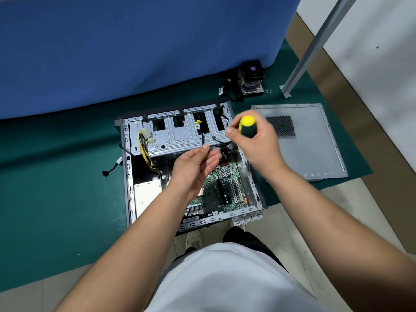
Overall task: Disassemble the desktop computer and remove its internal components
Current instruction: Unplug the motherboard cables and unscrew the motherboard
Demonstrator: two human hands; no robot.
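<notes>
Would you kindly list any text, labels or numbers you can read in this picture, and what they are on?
None can be read.
Sticker on the computer case: too small and blurred.
Motherboard markings: too small.
Round label on the cooler fan: blurred.

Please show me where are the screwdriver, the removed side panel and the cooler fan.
screwdriver (247, 126): head view, on its yellow-green handle.
side panel (310, 149): head view, on its bare metal face.
cooler fan (251, 76): head view, on its black housing.

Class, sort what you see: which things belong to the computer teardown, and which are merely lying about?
Job:
computer case
motherboard
screwdriver, gripped by right hand
left hand, holding nothing
side panel
heatsink fan

Lying about:
blue cloth
metal post
</notes>
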